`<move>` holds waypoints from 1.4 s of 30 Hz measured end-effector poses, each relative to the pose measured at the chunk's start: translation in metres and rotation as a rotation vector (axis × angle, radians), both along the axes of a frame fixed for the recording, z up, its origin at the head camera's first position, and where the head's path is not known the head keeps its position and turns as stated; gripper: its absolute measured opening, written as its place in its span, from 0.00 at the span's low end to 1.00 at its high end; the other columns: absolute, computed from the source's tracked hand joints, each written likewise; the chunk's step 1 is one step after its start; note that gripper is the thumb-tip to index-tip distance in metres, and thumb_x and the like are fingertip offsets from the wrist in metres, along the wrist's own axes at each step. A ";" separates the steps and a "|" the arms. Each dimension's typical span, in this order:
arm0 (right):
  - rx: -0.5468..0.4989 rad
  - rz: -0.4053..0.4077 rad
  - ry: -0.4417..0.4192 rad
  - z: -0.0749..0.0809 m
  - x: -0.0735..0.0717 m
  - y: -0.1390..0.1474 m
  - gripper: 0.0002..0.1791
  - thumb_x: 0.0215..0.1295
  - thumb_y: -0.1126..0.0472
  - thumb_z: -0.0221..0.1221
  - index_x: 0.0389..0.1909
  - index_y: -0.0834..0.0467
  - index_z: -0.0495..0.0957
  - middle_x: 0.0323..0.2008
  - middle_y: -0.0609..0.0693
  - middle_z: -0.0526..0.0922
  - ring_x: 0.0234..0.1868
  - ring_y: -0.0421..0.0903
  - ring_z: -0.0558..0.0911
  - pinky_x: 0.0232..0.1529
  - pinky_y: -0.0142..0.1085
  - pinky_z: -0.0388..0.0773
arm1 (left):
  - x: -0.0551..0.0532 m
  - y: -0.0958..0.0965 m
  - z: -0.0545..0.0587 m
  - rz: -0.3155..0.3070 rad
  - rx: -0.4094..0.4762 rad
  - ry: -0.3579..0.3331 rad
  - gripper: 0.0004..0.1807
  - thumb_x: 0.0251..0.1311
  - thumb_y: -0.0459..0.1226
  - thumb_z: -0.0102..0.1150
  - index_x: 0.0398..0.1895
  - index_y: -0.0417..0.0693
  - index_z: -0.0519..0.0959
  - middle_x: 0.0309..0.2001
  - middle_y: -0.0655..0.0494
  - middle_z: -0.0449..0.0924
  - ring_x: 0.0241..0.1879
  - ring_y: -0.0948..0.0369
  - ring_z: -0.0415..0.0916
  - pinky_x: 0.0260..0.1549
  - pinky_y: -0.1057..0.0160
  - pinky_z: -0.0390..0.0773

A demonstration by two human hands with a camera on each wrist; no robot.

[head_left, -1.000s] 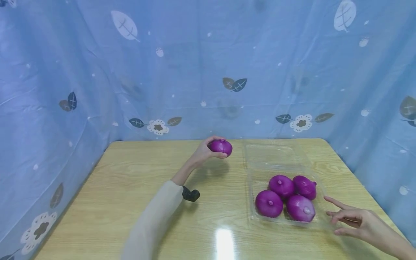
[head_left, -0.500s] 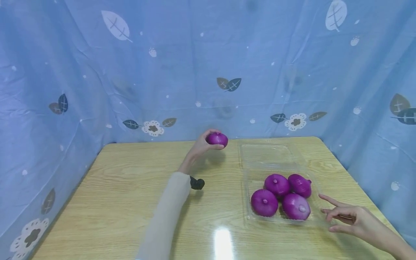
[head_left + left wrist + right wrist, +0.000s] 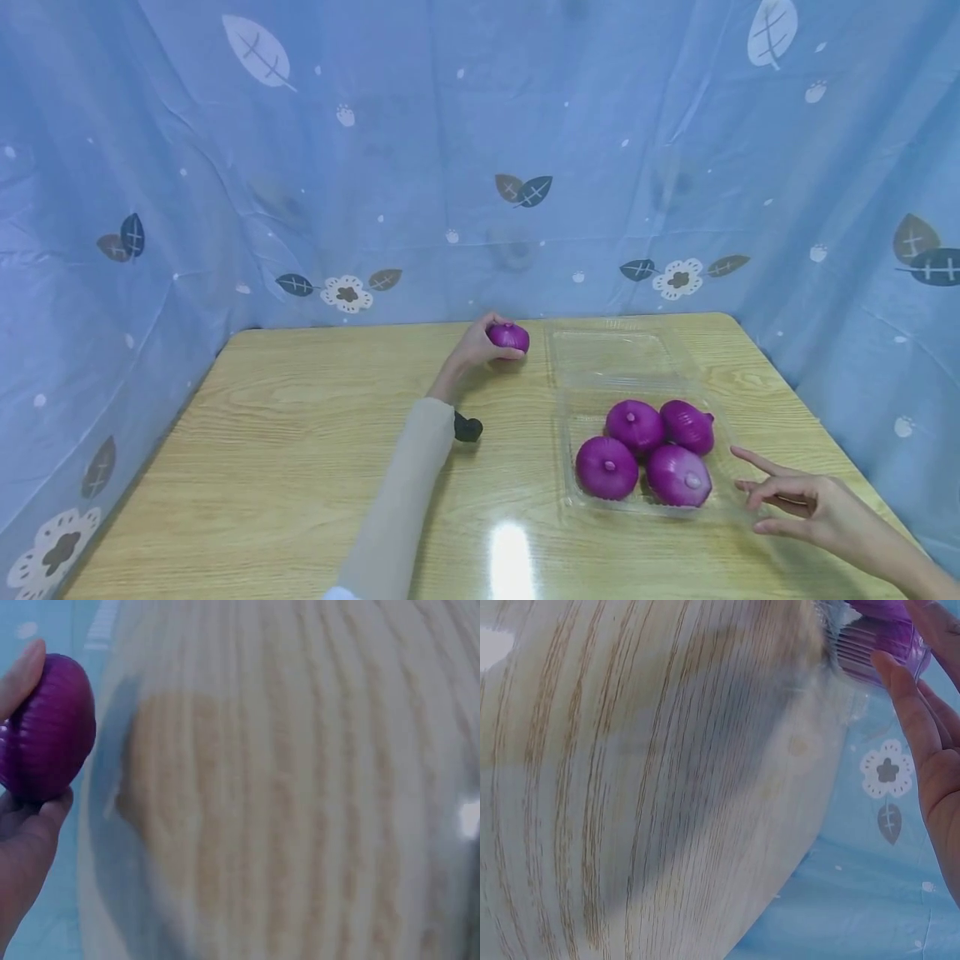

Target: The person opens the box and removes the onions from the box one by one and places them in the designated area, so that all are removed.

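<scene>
A purple onion point(image 3: 509, 337) is gripped between the thumb and fingers of my left hand point(image 3: 476, 344), near the table's back edge. The left wrist view shows the same onion point(image 3: 54, 727) at its left side, thumb and fingers on opposite sides. Several more purple onions point(image 3: 636, 426) sit together in the base of a clear plastic clamshell box point(image 3: 567, 467), whose lid point(image 3: 615, 354) lies folded back behind it. My right hand point(image 3: 813, 508) is at the box's right side with fingers loosely extended. In the right wrist view its fingers point(image 3: 911, 712) overlap the box wall, an onion behind.
The wooden table point(image 3: 300, 467) has a blue patterned curtain point(image 3: 420, 167) behind it and along both sides. A black wrist mount point(image 3: 468, 428) sticks out from the left sleeve point(image 3: 405, 500). A bright light reflection shows at the table's front.
My left hand, holding the onion, rises slightly and then comes down toward the table near the back edge. The head view shifts a little. The right hand keeps its place beside the box.
</scene>
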State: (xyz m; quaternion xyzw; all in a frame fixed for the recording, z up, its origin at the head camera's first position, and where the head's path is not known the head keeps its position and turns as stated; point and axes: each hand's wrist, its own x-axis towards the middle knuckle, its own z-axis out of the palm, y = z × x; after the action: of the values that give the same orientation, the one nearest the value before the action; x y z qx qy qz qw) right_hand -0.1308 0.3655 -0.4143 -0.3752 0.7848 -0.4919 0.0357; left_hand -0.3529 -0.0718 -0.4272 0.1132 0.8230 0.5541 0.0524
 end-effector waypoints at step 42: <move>0.015 -0.050 0.014 0.000 0.003 -0.003 0.17 0.46 0.82 0.64 0.38 0.64 0.80 0.68 0.35 0.64 0.54 0.33 0.78 0.47 0.22 0.76 | -0.005 -0.034 -0.017 -0.075 0.171 -0.073 0.38 0.46 0.25 0.70 0.65 0.43 0.69 0.67 0.48 0.66 0.67 0.50 0.62 0.64 0.57 0.65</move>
State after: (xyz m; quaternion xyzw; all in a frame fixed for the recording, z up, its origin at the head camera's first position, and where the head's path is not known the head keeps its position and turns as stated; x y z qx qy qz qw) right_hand -0.1276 0.3628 -0.4141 -0.3587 0.7978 -0.4842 0.0207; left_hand -0.3575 -0.1058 -0.4445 0.1278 0.7654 0.6237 0.0934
